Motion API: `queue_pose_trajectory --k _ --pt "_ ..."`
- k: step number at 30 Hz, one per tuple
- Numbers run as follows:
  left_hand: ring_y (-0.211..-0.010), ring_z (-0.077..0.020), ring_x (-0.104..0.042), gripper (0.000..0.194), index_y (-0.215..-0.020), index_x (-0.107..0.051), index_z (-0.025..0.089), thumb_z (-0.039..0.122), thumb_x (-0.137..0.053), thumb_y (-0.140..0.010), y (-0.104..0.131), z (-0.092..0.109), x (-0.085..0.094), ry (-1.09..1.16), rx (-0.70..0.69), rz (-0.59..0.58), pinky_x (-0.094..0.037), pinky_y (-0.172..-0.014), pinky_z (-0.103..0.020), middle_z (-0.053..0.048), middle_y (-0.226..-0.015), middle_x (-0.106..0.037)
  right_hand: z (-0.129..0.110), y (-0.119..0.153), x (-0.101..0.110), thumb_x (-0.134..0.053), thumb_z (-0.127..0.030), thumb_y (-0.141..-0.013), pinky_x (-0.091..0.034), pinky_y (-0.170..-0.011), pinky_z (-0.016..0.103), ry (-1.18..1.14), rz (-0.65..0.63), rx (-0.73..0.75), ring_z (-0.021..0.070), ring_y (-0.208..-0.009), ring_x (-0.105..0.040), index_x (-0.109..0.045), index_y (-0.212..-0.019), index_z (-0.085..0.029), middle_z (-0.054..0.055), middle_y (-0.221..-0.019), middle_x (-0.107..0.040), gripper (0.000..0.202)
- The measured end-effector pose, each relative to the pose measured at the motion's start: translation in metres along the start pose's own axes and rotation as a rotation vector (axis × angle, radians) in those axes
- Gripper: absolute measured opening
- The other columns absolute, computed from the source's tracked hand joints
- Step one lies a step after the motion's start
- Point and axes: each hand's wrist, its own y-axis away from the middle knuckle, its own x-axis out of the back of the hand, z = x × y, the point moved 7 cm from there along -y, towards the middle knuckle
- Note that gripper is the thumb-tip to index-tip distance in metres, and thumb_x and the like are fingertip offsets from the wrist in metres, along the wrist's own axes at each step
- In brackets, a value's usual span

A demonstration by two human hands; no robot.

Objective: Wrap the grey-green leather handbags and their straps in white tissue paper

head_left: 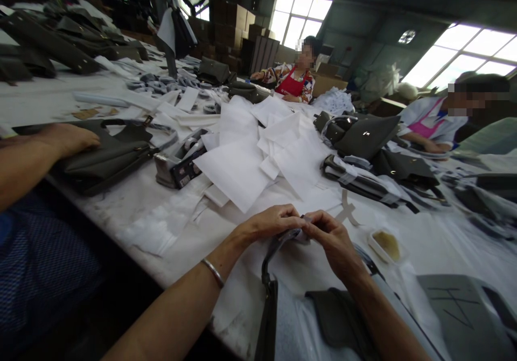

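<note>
My left hand [277, 220] and my right hand [332, 238] meet above the near part of the table, fingers pinched. Between them is the upper part of a dark bag handle [276, 249], partly covered in thin clear wrapping. My fingertips hide the exact spot they grip. The handle rises from a dark grey-green handbag [271, 318] in front of me, with pale wrapping [293, 312] over its side and a dark flap or tab [337, 315] on top. My right forearm passes over the bag.
Loose white sheets [238, 161] are heaped mid-table, beside an open box with tape [181, 164]. A small tray [388, 244] lies right. A neighbour's hand [68, 139] rests on another handbag [109, 161]. Wrapped bags [363, 134] and two co-workers [297, 81] are across.
</note>
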Motion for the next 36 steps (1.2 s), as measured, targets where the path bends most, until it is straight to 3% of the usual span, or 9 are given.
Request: queue_pose_trajectory --k 10,14,17,20,24,27,31,36 --pt "-0.063 -0.0116 -0.051 0.039 -0.091 -0.058 0.017 0.054 -0.062 -0.081 -0.003 -0.008 -0.003 -0.018 0.007 0.008 -0.039 -0.058 -0.023 0.001 -0.076 -0.060 -0.003 0.000 -0.004 -0.084 -0.045 -0.067 -0.044 -0.063 0.026 -0.003 -0.059 -0.066 0.0128 -0.065 -0.054 -0.067 -0.084 -0.017 0.000 -0.071 -0.063 0.037" --pt "-0.060 -0.0102 -0.051 0.033 -0.093 -0.059 0.017 0.048 -0.062 -0.082 -0.002 -0.006 -0.004 0.012 -0.016 0.009 -0.040 -0.059 -0.022 0.002 -0.076 -0.061 0.001 -0.001 -0.001 -0.082 -0.045 -0.069 -0.044 -0.062 0.027 0.013 0.007 0.003 0.0136 -0.065 -0.055 -0.068 -0.082 -0.019 0.000 -0.071 -0.063 0.033" --pt "-0.054 -0.0087 -0.048 0.031 -0.093 -0.058 0.017 0.045 -0.062 -0.082 -0.001 -0.004 -0.005 0.070 -0.005 -0.018 -0.037 -0.054 -0.021 0.003 -0.070 -0.060 -0.001 0.002 0.003 -0.077 -0.043 -0.075 -0.044 -0.061 0.029 0.165 0.114 0.144 0.0150 -0.064 -0.055 -0.067 -0.083 -0.021 0.000 -0.072 -0.063 0.026" --pt "-0.053 -0.0085 -0.050 0.027 -0.094 -0.056 0.017 0.039 -0.062 -0.080 0.000 -0.002 -0.010 0.159 0.032 -0.084 -0.037 -0.053 -0.020 0.002 -0.069 -0.063 -0.018 0.011 0.003 -0.069 -0.034 -0.083 -0.045 -0.067 0.032 0.441 0.213 0.415 0.0179 -0.071 -0.058 -0.067 -0.082 -0.023 0.000 -0.076 -0.064 0.011" --pt "-0.057 -0.0113 -0.057 0.027 -0.095 -0.052 0.018 0.029 -0.063 -0.073 -0.001 -0.004 -0.016 0.302 0.071 -0.117 -0.040 -0.057 -0.021 -0.001 -0.071 -0.067 -0.042 0.027 -0.007 -0.063 -0.021 -0.087 -0.043 -0.077 0.036 0.744 0.248 0.772 0.0200 -0.081 -0.059 -0.067 -0.085 -0.025 0.001 -0.081 -0.066 0.005" --pt "-0.065 -0.0145 -0.063 0.030 -0.094 -0.050 0.018 0.023 -0.063 -0.068 -0.002 -0.006 -0.021 0.371 0.092 -0.107 -0.044 -0.063 -0.024 -0.002 -0.071 -0.067 -0.050 0.033 -0.013 -0.062 -0.017 -0.088 -0.040 -0.077 0.037 0.870 0.251 0.898 0.0186 -0.077 -0.059 -0.066 -0.085 -0.024 0.001 -0.078 -0.066 0.008" --pt "-0.066 -0.0136 -0.062 0.028 -0.093 -0.050 0.018 0.019 -0.059 -0.067 -0.003 -0.006 -0.023 0.343 0.081 -0.054 -0.043 -0.063 -0.023 0.000 -0.070 -0.066 -0.048 0.028 -0.010 -0.062 -0.021 -0.089 -0.041 -0.074 0.036 0.816 0.260 0.829 0.0189 -0.075 -0.059 -0.064 -0.082 -0.024 0.001 -0.075 -0.066 0.008" --pt "-0.058 -0.0101 -0.054 0.027 -0.095 -0.050 0.017 0.025 -0.058 -0.070 -0.002 -0.006 -0.021 0.256 0.093 -0.040 -0.034 -0.053 -0.020 0.001 -0.072 -0.064 -0.030 0.009 0.003 -0.068 -0.032 -0.085 -0.044 -0.068 0.032 0.599 0.195 0.486 0.0186 -0.070 -0.058 -0.064 -0.076 -0.024 0.000 -0.073 -0.064 0.013"
